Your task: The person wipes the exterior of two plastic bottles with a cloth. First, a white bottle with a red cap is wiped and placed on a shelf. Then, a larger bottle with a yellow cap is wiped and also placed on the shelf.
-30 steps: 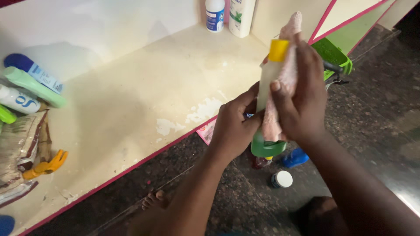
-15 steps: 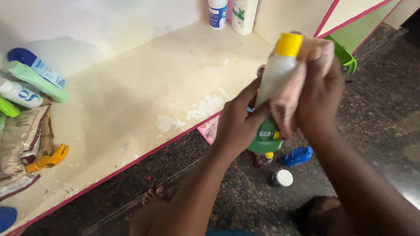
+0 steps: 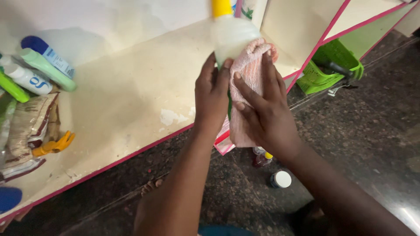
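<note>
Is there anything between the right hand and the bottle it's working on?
Yes. A pink knitted cloth lies between the right hand and the pale plastic bottle with a yellow cap. The left hand touches the bottle bare, with nothing visible between them.

Green basket (image 3: 326,72), white-capped jar (image 3: 281,179), yellow clip (image 3: 54,144)

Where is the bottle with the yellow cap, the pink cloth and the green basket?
bottle with the yellow cap (image 3: 232,37), head view, on its pale body below the cap.
pink cloth (image 3: 249,65), head view, on its upper fold beside the bottle.
green basket (image 3: 332,65), head view, on its mesh side wall.
</note>
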